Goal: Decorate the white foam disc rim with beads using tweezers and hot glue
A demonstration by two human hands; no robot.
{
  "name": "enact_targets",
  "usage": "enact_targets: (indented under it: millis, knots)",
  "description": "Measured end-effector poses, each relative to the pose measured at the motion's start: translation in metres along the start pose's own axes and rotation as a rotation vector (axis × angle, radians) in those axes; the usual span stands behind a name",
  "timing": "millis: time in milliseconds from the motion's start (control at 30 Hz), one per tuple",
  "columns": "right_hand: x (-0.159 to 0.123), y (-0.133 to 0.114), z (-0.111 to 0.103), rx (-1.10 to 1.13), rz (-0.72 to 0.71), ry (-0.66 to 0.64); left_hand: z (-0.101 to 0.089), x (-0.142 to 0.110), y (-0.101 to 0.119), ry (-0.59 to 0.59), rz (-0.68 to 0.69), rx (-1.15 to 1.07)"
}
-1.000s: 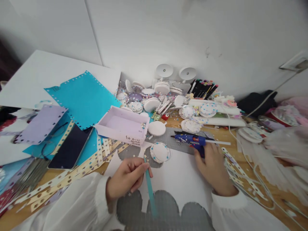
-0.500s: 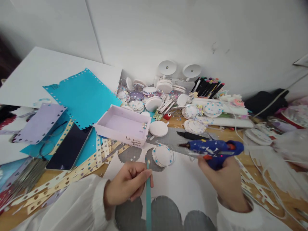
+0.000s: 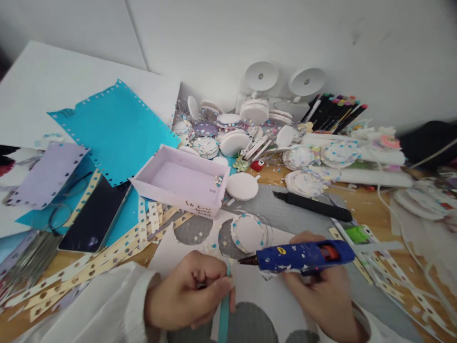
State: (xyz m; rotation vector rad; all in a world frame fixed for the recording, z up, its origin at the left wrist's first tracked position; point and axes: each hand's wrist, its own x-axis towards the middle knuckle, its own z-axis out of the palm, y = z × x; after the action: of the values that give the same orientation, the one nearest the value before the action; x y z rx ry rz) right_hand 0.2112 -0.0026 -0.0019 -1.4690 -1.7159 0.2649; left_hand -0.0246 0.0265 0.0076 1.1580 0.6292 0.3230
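Note:
Between the thumb and fingers of my left hand [image 3: 193, 290] is a narrow teal paper strip [image 3: 224, 317], its lower end trailing toward the front edge of the view. My right hand [image 3: 321, 290] is closed around a blue hot glue gun [image 3: 303, 257] with white smears on its body. The gun's dark nozzle points left, right by the strip's upper end; whether they touch I cannot tell. Just behind the nozzle lies a white paper disc [image 3: 249, 232] edged with small blue pieces. Underneath is a white sheet [image 3: 264, 295] with round cut-outs.
A lilac box [image 3: 178, 186] holds a few tiny pieces. Behind it are piled white discs [image 3: 233, 143]. A black pen-shaped tool [image 3: 314, 207] lies on the grey mat. Left are a phone [image 3: 94, 216], blue paper [image 3: 117, 133] and punched strips [image 3: 107, 267]. A cable [image 3: 383, 200] runs along the right.
The glue gun has moved left and down, bringing its nozzle to the strip's top end. My left hand still pinches the strip. The view has shifted slightly.

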Motion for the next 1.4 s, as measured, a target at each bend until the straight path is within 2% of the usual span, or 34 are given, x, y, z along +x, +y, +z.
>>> enact_targets:
  millis: [333,733,967,1033,1133,1233,1400]
  knots:
    - [0.000,-0.002,0.000,-0.031,-0.013,0.010,0.002,0.000,0.005,-0.014,-0.056,-0.001]
    - [-0.005,0.002,0.002,-0.052,-0.016,0.015,0.000,-0.001,0.001,-0.032,-0.019,-0.038]
    - [0.000,0.004,-0.004,-0.134,-0.093,0.140,0.001,0.001,0.000,-0.046,-0.013,-0.067]
    - [0.000,0.010,-0.012,-0.204,-0.058,0.224,0.000,0.001,-0.001,-0.042,-0.001,-0.077]
    - [0.004,0.028,-0.029,-0.418,0.093,0.302,-0.001,0.000,-0.003,-0.037,0.010,-0.084]
    - [0.012,0.051,-0.039,-0.548,0.146,0.230,-0.001,0.000,-0.003,-0.028,0.021,-0.068]
    - [0.020,0.080,-0.032,-0.531,-0.024,-0.005,-0.001,0.000,0.001,-0.016,0.013,-0.048]
